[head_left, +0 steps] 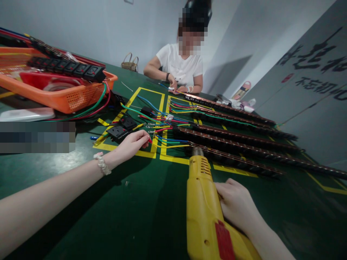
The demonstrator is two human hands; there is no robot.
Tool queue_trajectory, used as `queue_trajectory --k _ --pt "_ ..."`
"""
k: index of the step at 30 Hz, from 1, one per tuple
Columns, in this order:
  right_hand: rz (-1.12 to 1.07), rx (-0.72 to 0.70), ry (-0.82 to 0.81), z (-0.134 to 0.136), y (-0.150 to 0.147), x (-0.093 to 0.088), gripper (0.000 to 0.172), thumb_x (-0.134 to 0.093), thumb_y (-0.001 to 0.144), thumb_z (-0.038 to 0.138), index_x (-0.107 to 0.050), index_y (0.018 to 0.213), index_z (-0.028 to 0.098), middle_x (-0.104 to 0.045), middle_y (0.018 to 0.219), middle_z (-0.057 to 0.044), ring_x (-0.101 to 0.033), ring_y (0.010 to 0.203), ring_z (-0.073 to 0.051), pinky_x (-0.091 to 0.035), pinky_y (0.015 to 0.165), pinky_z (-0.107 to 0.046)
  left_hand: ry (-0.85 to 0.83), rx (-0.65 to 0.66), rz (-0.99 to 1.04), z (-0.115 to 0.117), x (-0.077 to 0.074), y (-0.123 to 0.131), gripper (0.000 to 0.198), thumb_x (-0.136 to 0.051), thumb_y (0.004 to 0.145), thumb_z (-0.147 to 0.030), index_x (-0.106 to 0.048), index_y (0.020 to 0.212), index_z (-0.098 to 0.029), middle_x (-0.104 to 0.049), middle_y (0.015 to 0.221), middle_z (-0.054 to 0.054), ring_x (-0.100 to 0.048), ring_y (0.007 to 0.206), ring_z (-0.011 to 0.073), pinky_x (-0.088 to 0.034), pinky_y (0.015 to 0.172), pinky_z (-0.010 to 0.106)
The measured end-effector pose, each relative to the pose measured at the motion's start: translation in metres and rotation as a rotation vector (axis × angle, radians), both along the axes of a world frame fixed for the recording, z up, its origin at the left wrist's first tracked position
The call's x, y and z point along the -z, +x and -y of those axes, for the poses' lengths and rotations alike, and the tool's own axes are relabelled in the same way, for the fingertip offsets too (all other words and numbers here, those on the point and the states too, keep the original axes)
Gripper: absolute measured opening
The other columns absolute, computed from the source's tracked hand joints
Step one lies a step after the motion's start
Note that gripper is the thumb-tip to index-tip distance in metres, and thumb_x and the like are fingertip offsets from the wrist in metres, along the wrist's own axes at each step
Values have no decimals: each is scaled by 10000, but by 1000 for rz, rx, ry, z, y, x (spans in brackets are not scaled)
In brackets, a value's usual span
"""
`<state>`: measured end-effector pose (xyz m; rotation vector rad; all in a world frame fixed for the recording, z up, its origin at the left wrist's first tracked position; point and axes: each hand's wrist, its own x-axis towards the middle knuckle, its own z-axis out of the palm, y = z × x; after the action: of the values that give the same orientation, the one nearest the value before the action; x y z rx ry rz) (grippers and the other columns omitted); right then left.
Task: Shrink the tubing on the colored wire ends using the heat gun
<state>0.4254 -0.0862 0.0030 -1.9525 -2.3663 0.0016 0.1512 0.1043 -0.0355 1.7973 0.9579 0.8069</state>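
Observation:
My right hand [235, 203] is wrapped round a yellow heat gun [202, 202] whose metal nozzle points away from me at the near end of a long black power strip [235, 159]. My left hand [133, 143] reaches forward with a beaded bracelet on the wrist. Its fingertips are pinched on the end of a red wire [150, 141] beside a black socket module [118, 133]. Coloured wires [162, 126], red, blue, green and yellow, fan out from the strips' ends toward my left hand.
Several long black power strips [238, 124] lie side by side across the green table [135, 213], inside yellow tape lines. An orange basket [67, 97] with socket strips stands at the far left. A person in a white shirt [180, 66] works at the far end.

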Motion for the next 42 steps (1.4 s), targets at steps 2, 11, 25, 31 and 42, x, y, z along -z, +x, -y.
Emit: queue_trajectory --k 2,11,25,31,42 --pt "0 -12 5 0 -1 2 189 -410 684 38 -533 613 162 -600 623 23 -431 534 -108 -245 629 -249 8 -2 -9 0 0 0 277 -401 828 -389 -492 812 -127 -550 736 20 -502 668 71 -411 637 188" --pt "-13 -76 53 -3 -9 4 196 -406 689 29 -534 605 151 -579 595 8 -430 524 -96 -232 633 -254 -4 -16 -12 3 -5 2 266 -406 823 -363 -506 801 -117 -556 727 24 -501 654 70 -398 619 182" --pt "29 -309 -16 -44 -80 8 30 -472 629 136 -499 624 149 -587 618 2 -457 573 -111 -190 636 -283 4 -56 34 2 -2 2 303 -435 817 -406 -526 803 -118 -541 700 11 -489 637 67 -390 604 178" --pt "47 -361 -19 -54 -95 7 30 -456 610 143 -479 627 154 -586 617 3 -466 584 -121 -177 632 -284 25 -66 -7 3 -4 1 319 -432 814 -418 -528 780 -116 -524 693 1 -444 608 59 -350 560 166" --pt "-27 -351 93 -45 -80 11 61 -438 582 119 -476 611 157 -549 585 28 -406 540 -108 -181 621 -272 36 -14 43 -4 9 1 323 -405 837 -431 -514 822 -127 -540 715 7 -484 646 73 -400 615 189"
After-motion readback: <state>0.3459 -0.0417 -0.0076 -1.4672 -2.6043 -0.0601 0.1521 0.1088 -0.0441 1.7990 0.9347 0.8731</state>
